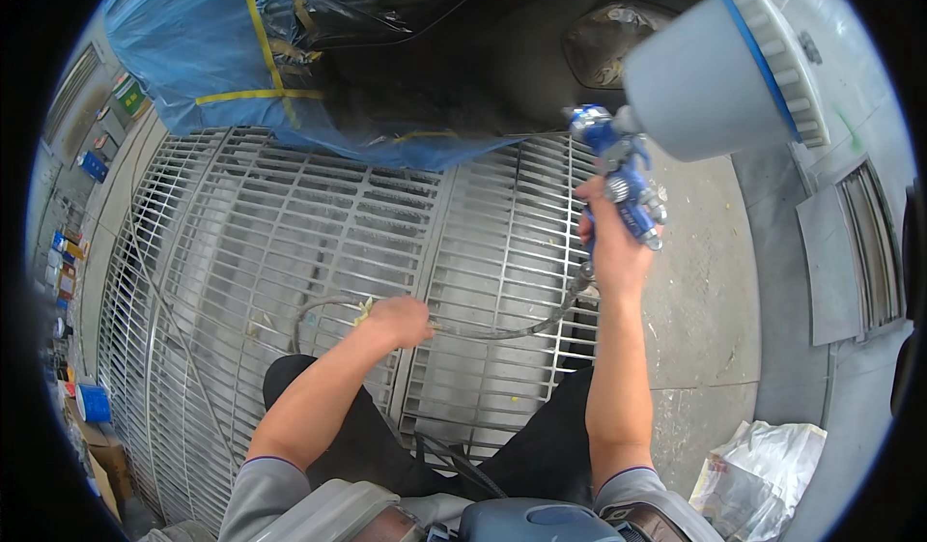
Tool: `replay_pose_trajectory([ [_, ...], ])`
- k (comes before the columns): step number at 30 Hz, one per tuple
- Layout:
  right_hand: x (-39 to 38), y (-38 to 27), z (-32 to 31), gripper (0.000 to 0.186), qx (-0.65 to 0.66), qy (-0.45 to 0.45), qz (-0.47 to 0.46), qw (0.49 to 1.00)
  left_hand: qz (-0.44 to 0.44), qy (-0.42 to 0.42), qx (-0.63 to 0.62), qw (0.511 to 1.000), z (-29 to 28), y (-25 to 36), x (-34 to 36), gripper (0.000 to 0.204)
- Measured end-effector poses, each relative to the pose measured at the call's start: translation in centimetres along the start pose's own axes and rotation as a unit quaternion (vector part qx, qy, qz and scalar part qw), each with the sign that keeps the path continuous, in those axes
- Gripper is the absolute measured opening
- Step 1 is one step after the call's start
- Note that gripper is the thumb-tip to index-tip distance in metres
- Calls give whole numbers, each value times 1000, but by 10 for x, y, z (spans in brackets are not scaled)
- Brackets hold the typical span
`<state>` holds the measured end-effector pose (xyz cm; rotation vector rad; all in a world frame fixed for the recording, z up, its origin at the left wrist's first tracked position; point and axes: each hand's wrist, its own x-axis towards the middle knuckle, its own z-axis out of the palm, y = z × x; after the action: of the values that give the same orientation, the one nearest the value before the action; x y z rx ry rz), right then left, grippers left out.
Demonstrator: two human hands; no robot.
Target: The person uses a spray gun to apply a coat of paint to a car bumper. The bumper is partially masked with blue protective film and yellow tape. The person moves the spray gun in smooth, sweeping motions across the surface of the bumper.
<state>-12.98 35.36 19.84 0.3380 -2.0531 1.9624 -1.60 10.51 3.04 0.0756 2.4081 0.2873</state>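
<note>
My right hand (615, 247) is wrapped round the grip of a blue and silver spray gun (618, 160). A large grey-white paint cup (710, 78) with a ribbed pale lid and a blue ring sits on top of the gun, tilted to the right. The gun's nozzle end points toward the dark car body panel (463, 54) in front of me. From the bottom of the gun an air hose (512, 332) loops left to my left hand (399, 323), which is closed around it. A bit of yellowish tape or paper shows beside that hand.
Blue masking film (183, 44) with yellow tape covers the left of the car. Beneath me runs a metal floor grating (280, 223). Several cans and boxes (92, 402) line the left wall. Crumpled plastic sheeting (758, 474) lies at lower right, below a wall vent (869, 252).
</note>
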Motion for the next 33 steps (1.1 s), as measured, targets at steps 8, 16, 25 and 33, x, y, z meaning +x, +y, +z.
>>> replay_pose_trajectory([
  [8,-7,-20,31,9,74,-99,20,992,26,-5,6,1000,6,-3,-1,46],
  [16,34,5,-14,17,37,137,-25,990,0,27,3,1000,-9,2,-10,48],
  [25,18,-10,-9,25,17,20,-32,999,24,25,5,999,-1,-3,1,47],
  [33,4,-20,15,22,67,-140,-24,988,44,-4,6,999,6,1,5,46],
])
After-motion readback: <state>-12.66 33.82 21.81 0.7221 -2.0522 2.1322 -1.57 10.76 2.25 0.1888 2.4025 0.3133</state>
